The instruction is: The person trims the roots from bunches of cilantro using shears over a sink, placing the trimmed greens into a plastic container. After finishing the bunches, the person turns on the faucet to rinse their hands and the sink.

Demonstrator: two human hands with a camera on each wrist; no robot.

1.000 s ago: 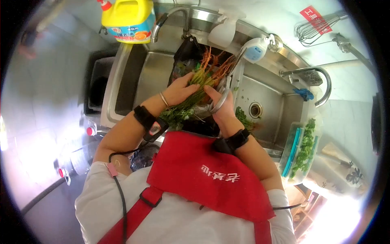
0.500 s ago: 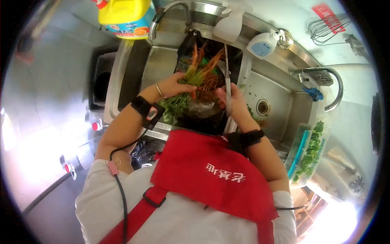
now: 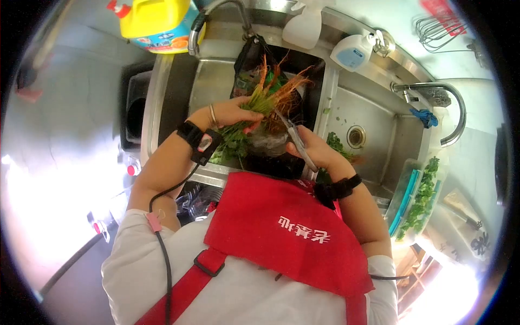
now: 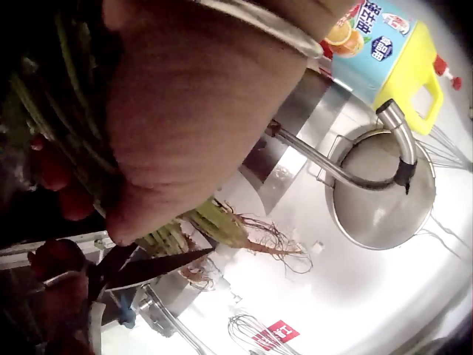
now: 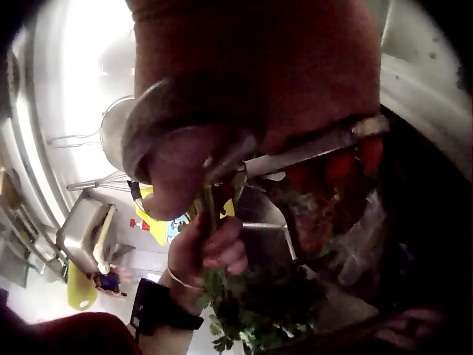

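My left hand (image 3: 234, 112) grips a bunch of coriander (image 3: 261, 103) by its stems, with orange-brown roots (image 3: 292, 88) pointing away from me and leaves hanging toward me. A pair of metal scissors (image 3: 293, 135) is in my right hand (image 3: 318, 149); in the right wrist view its loop handle (image 5: 151, 103) goes round my thumb. The scissors' tip reaches the base of the stems, just beside my left fingers. In the left wrist view a dark blade (image 4: 162, 270) lies close below the stems. Under both hands is a black bag (image 3: 250, 59) with root trimmings and clear plastic inside.
The bag sits in the left basin of a double sink (image 3: 203, 81). More greens (image 3: 337, 143) lie by the right basin, which has a drain (image 3: 356, 137). A tub of leaves (image 3: 420, 208) stands at right. Taps (image 3: 457, 116), a yellow jug (image 3: 157, 21) and white bottles (image 3: 352, 51) line the back.
My right hand has drawn back to the right from the bunch. The scissors, pointing away from me before, now slant left toward the stem base. My left hand keeps its hold on the coriander.
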